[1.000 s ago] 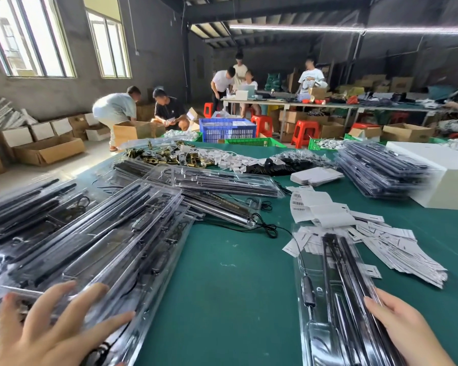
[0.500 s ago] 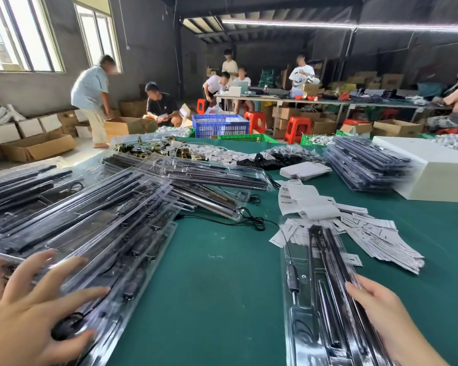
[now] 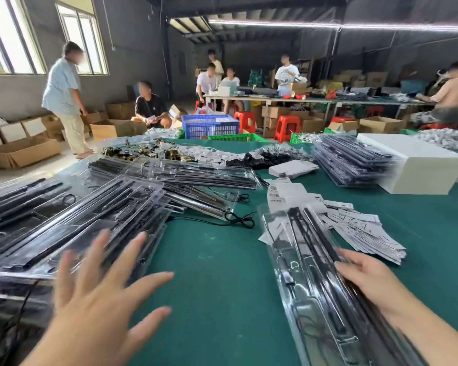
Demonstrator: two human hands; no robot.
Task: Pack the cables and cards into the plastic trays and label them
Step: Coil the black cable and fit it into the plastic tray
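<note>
Tray (image 3: 320, 281) — clear plastic, lying on the green surface (image 3: 217, 260), long axis running away from the wearer. Held at its right edge by the right hand (image 3: 365, 280). Left hand (image 3: 101, 294) — fingers spread, gripping nothing, left of the tray beside the tray stack (image 3: 72, 220).

Filled trays (image 3: 72, 223) lie left, one tray (image 3: 320, 281) right, labels (image 3: 365, 231) behind it.

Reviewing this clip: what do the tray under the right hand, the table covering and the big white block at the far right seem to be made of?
Tray: clear, glossy thin plastic; the black rods inside show through and its moulded ridges catch glare.
Table covering: green and matte with no reflections, probably felt or a similar cloth.
White block: matte white, plain-faced; it could be foam or a cardboard box, the picture does not settle which.
</note>
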